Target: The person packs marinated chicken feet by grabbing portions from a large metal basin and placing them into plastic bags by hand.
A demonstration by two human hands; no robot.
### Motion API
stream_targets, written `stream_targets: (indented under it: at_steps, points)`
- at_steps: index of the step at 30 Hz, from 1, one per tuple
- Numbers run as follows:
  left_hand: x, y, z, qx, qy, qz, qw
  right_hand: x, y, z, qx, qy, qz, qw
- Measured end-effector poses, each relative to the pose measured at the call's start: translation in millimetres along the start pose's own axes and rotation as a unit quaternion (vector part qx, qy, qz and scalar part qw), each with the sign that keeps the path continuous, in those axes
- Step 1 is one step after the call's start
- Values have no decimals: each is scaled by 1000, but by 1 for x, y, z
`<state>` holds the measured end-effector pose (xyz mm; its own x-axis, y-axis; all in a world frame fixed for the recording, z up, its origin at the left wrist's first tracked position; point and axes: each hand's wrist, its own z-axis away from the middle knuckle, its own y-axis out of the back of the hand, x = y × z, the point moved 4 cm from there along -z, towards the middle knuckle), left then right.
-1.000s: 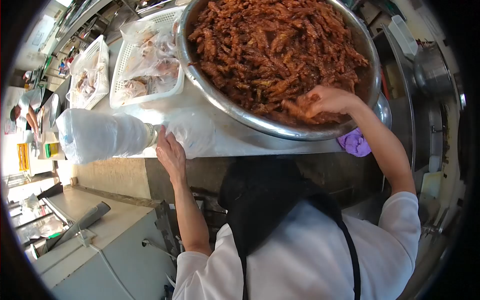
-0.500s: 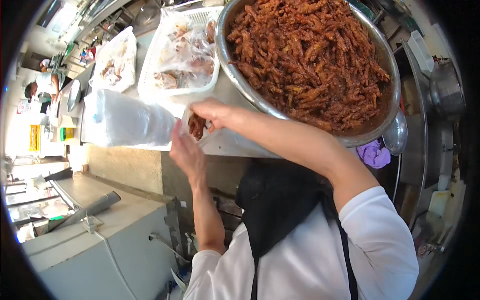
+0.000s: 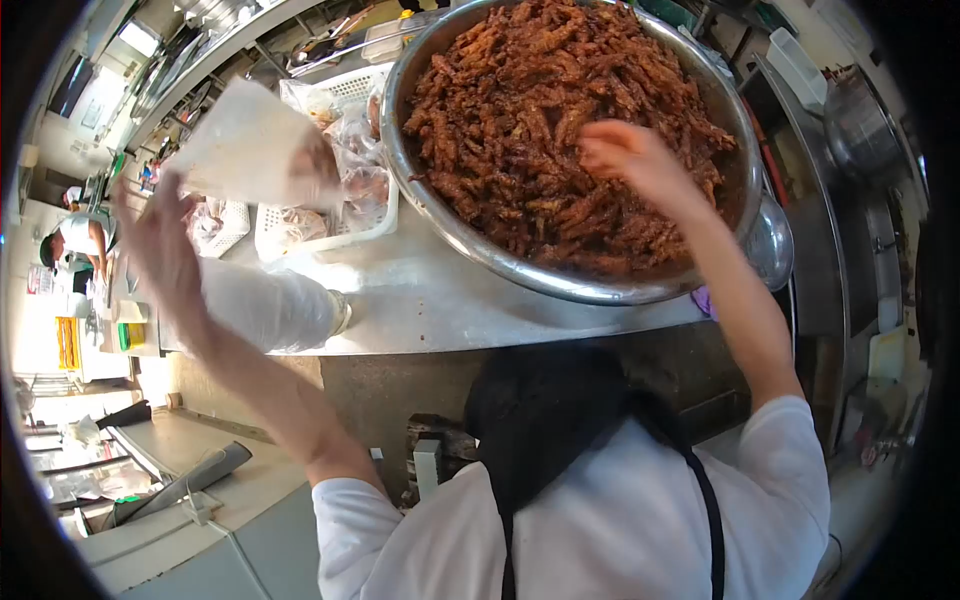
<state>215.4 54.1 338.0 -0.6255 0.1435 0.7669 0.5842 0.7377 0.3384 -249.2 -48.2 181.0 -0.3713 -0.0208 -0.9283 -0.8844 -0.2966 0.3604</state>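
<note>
My left hand (image 3: 165, 245) is raised at the left, blurred, with its fingers apart. Just beyond its fingertips, a clear plastic bag (image 3: 235, 140) is in the air, brown chicken feet bunched at its right end; whether the bag still touches the fingertips I cannot tell. My right hand (image 3: 635, 165) reaches over a large metal bowl (image 3: 455, 235), its fingers stretched toward the heap of glazed chicken feet (image 3: 530, 130). Nothing shows in that hand, and contact with the heap is unclear. Below the left hand's bag stands a white plastic basket (image 3: 350, 235) holding several filled bags.
A stack of clear plastic bags (image 3: 265, 305) lies on the steel table (image 3: 440, 310) near its front edge. A second white basket (image 3: 235, 225) sits farther left. A metal lid or dish (image 3: 770, 245) and a purple cloth (image 3: 703, 300) are right of the bowl. Another person (image 3: 80, 235) stands far left.
My hands have parted: the left swung up and left, the right moved from the bag to over the bowl. The bag of chicken feet rose from the table edge toward the baskets.
</note>
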Motion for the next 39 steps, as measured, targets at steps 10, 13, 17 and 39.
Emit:
stream_targets:
  at_steps: [10,13,17,39]
  points:
    - [-47,85,112,-19,-116,-351,929,107,147,69,16,-62,324,944]
    - [-58,110,90,-63,-76,-492,865,88,127,57,2,-48,448,893]
    - [-59,116,72,-111,-206,-395,888,105,122,46,-140,-57,565,811]
    - [-126,104,110,-58,1,-79,995,110,75,48,-251,-50,581,773]
